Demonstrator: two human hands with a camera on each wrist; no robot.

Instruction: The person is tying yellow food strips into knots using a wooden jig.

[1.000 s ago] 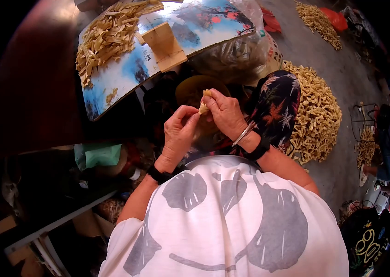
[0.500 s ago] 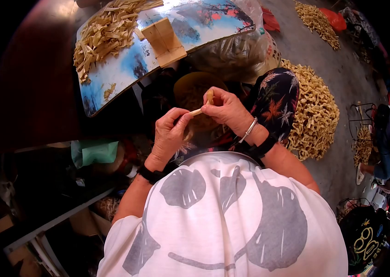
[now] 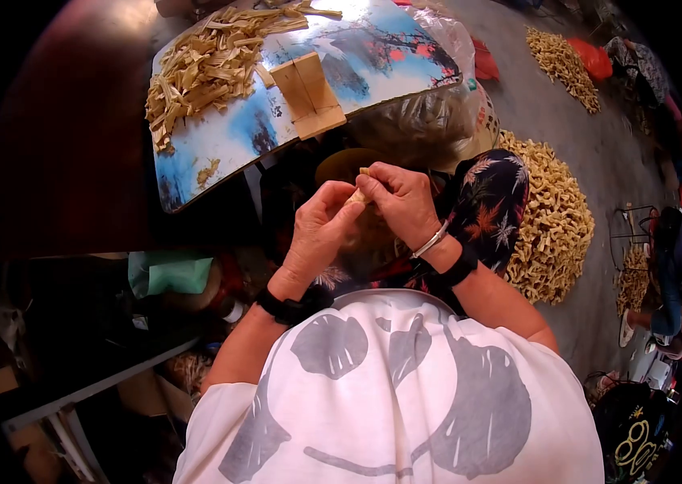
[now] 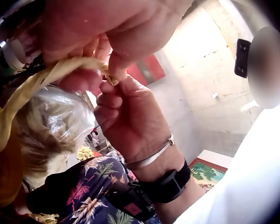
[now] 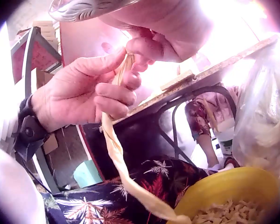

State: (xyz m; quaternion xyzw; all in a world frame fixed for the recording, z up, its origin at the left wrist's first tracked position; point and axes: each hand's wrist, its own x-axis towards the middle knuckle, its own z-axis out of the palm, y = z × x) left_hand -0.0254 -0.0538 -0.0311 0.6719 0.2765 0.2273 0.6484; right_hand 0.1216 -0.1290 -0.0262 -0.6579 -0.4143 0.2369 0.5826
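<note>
A long, pale yellow, twisted strip (image 5: pixel 119 158) runs between both hands, its material unclear. My left hand (image 3: pixel 317 230) pinches it between thumb and curled fingers, and a length of it hangs below that hand toward a yellow basin (image 5: pixel 266 175). Fingertips of my right hand (image 3: pixel 403 208) grip the strip's upper end right beside the left fingertips. In the left wrist view, a small folded end of the strip (image 4: pixel 113 80) shows where the two hands meet. Small pale pieces (image 5: pixel 231 213) lie inside the basin, below the hands.
Ahead stands a table (image 3: pixel 248 153) with a painted top, bearing a heap of flat strips (image 3: pixel 208 73) and an angled wooden piece (image 3: pixel 306 95). A large pile of short pieces (image 3: pixel 555 218) covers floor at right. Beside the basin stands a clear plastic bag (image 5: pixel 263 116).
Half a second ago the hands were further apart with a straight stretch of strip between them; now their fingertips have come together. The head view has shifted slightly.
</note>
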